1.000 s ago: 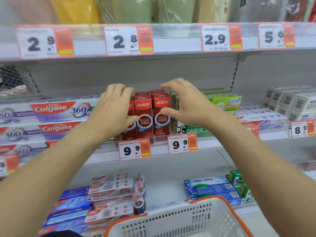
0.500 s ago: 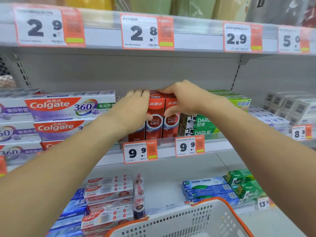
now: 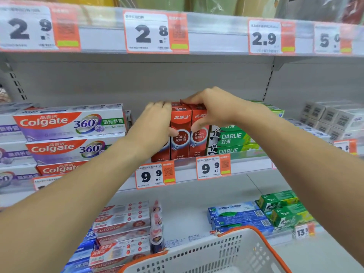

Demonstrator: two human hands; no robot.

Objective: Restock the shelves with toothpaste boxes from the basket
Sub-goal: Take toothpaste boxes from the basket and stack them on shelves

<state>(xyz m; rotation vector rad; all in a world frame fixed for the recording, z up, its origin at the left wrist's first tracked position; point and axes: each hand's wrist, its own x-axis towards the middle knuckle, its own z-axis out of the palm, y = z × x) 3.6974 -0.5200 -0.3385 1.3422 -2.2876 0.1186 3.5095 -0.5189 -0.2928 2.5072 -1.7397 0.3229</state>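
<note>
Toothpaste boxes, the tall red cardboard ones [image 3: 180,133] standing upright on the grey metal shelf [image 3: 250,165], sit directly above the white-and-orange 9.9 price tag [image 3: 155,176]; 3 fronts show, 1 mostly hidden. The left hand [image 3: 155,125] lies over the leftmost box just above that tag, fingers curved over its top and thumb on the front, gripping it. The right hand [image 3: 212,111], up and right of the tag, pinches the right-hand box between fingers on top and thumb on the face. Held this way, I judge, both hands square the row (likely snugging it together). The white perforated plastic basket with an orange rim [image 3: 216,251] sits well below the tag; its contents are not visible.
</note>
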